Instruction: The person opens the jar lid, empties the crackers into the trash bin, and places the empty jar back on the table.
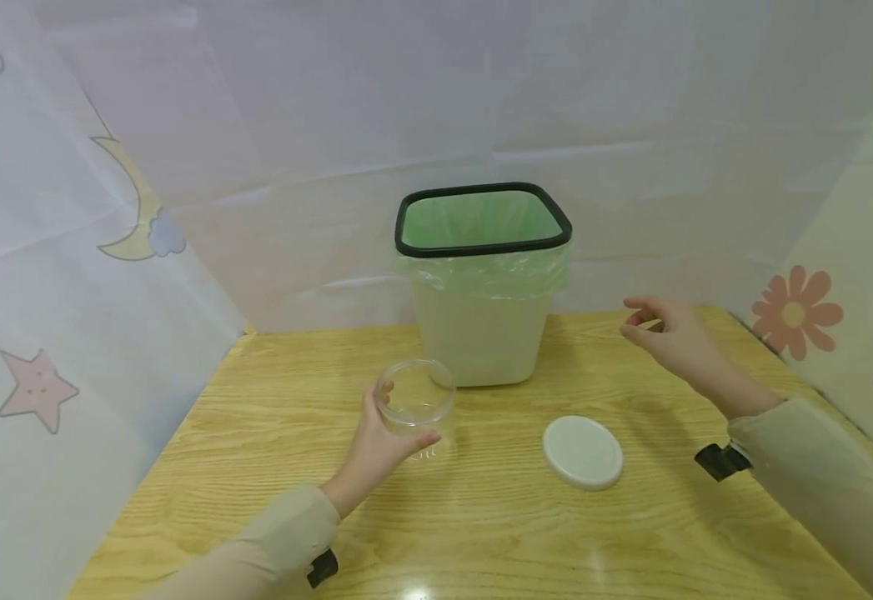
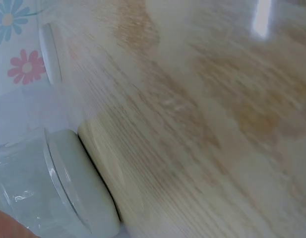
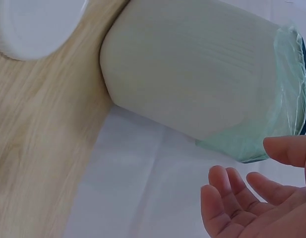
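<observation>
In the head view my left hand (image 1: 380,442) holds a clear plastic jar (image 1: 436,417), its thumb on the near side and fingers round the left side. The jar is upright with an open top. Only a thumb tip (image 2: 11,225) and part of the jar show in the left wrist view. My right hand (image 1: 672,337) is raised over the right side of the table, fingers loosely bent and nothing in them. A round white lid (image 1: 582,452) lies flat on the table between the two hands.
A cream trash bin (image 1: 481,333) with a green liner (image 1: 489,275) and a black rim ring (image 1: 481,250) stands at the back of the wooden table (image 1: 278,433). Pale printed cloth (image 1: 293,125) hangs close behind the table and along both sides.
</observation>
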The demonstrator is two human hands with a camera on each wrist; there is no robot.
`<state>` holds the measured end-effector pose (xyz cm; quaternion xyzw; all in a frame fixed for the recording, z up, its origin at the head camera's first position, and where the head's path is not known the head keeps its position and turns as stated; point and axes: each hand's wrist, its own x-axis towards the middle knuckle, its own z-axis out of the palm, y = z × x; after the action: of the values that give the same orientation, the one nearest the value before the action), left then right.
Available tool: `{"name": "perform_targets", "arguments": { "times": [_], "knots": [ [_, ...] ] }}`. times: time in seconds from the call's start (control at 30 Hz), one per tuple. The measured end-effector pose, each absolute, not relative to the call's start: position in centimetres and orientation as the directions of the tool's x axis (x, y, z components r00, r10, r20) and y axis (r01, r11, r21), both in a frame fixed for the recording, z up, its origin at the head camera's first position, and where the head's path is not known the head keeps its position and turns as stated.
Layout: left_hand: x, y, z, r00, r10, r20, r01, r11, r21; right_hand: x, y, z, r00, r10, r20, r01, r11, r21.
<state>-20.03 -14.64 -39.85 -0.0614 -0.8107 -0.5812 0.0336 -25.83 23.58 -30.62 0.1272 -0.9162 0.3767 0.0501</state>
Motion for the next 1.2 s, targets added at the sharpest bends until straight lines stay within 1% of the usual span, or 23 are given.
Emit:
{"name": "perform_targets", "arguments": {
  "times": [0.1, 0.33, 0.57, 0.73, 0.97, 1.2],
  "knots": [
    [-20.0, -14.4, -40.0, -0.991, 0.078, 0.111, 0.130, 0.315, 0.940, -25.7, 23.6, -31.0, -0.960, -0.202, 0.195, -0.280, 0.684, -0.674],
    [-19.8, -14.2, -40.4, -0.989, 0.123, 0.082, 0.122, 0.367, 0.922, -25.3, 23.5, -31.6, -0.957, -0.203, 0.208, -0.290, 0.705, -0.647],
    [-19.6, -14.6, -40.4, -0.977, 0.211, 0.044, 0.123, 0.380, 0.917, -24.9, 23.5, -32.0, -0.950, -0.221, 0.220, -0.311, 0.731, -0.607],
    [-19.9, -14.8, -40.7, -0.967, 0.254, 0.012, 0.112, 0.384, 0.916, -24.6, 23.4, -32.0, -0.945, -0.228, 0.236, -0.326, 0.730, -0.600],
    [-20.1, -14.6, -40.7, -0.958, 0.287, -0.005, 0.118, 0.406, 0.906, -24.5, 23.3, -32.0, -0.948, -0.226, 0.224, -0.317, 0.735, -0.600],
    [-20.1, -14.8, -40.9, -0.953, 0.298, -0.048, 0.076, 0.390, 0.918, -24.5, 23.3, -32.1, -0.945, -0.226, 0.236, -0.324, 0.740, -0.590]
  ]
}}
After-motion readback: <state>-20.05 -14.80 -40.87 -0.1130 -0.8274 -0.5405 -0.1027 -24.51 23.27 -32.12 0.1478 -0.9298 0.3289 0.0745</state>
